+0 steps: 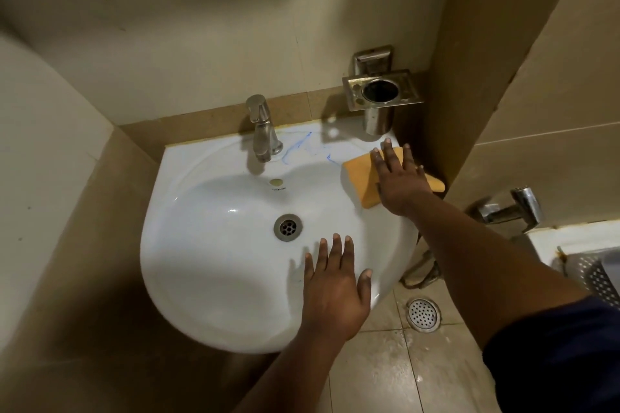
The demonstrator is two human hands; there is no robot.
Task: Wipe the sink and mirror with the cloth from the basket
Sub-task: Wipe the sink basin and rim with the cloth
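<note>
I see my right hand pressing the folded orange cloth flat, fingers straight, on the white ceramic sink rim at centre right. My left hand rests on the lower rim, fingers wide and holding nothing.

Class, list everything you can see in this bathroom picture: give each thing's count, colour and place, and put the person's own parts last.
sink: one, white, centre, wall-mounted
tap: one, silver, sink's back ledge
blue marks: several, beside the tap
sink drain: one, silver, basin bottom
cloth: one, orange, sink's right rim
tumbler holder: one, steel, wall above cloth
wall tap: one, chrome, right
floor drain: one, silver, floor tiles
left hand: flat on front rim
right hand: flat on cloth
</note>
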